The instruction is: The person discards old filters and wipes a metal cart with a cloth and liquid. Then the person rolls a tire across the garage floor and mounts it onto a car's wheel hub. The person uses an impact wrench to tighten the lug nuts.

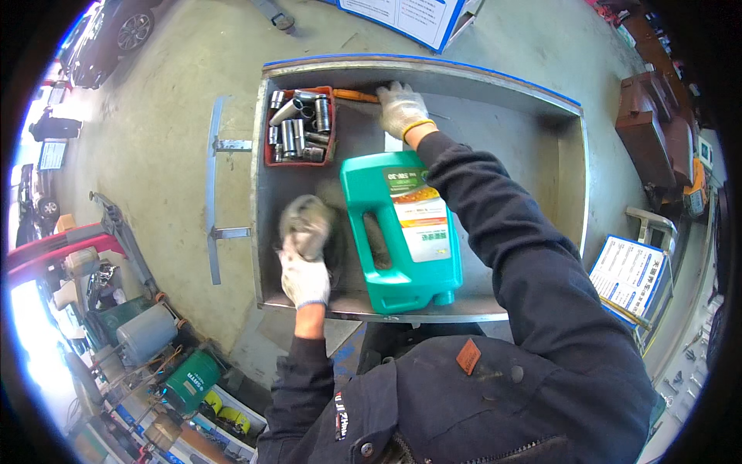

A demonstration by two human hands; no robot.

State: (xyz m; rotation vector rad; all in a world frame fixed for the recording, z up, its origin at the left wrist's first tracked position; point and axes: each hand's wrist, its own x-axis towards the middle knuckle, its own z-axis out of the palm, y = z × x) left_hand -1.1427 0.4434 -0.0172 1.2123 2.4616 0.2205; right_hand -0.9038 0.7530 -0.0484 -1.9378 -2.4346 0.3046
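2 arms point(514, 216) reach forward, the gloved right grip point(401, 107) farther out than the left grip point(304, 272).

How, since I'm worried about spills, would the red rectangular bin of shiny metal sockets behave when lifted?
The red rectangular bin would probably feel heavy for its size, being filled with shiny metal sockets. These cylinders may roll or rattle if tilted, lying at mixed angles.

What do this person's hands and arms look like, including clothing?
The left hand and right hand wear off-white gloves; the right one has a yellow cuff edge. The long sleeves are dark and creased, ending short of the gloves.
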